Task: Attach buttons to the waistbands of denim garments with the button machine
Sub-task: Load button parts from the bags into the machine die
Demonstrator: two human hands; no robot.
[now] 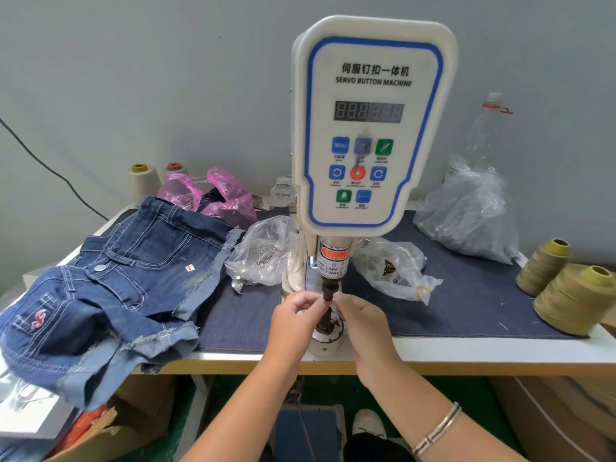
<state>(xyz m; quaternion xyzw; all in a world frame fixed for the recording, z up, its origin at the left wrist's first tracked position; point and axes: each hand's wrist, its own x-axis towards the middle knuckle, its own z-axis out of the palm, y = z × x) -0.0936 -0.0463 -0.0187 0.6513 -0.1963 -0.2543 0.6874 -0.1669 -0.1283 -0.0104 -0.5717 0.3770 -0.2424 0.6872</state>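
Where hands [328, 315] meet, dark cylindrical punch [327, 292]

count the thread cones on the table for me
4: two olive thread cones at the table's right edge, two pale ones at back left. Bags may hide more.

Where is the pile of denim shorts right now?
In the head view, the denim shorts lie on the table's left end, spilling over its front edge, left of the button machine and beside a clear bag.
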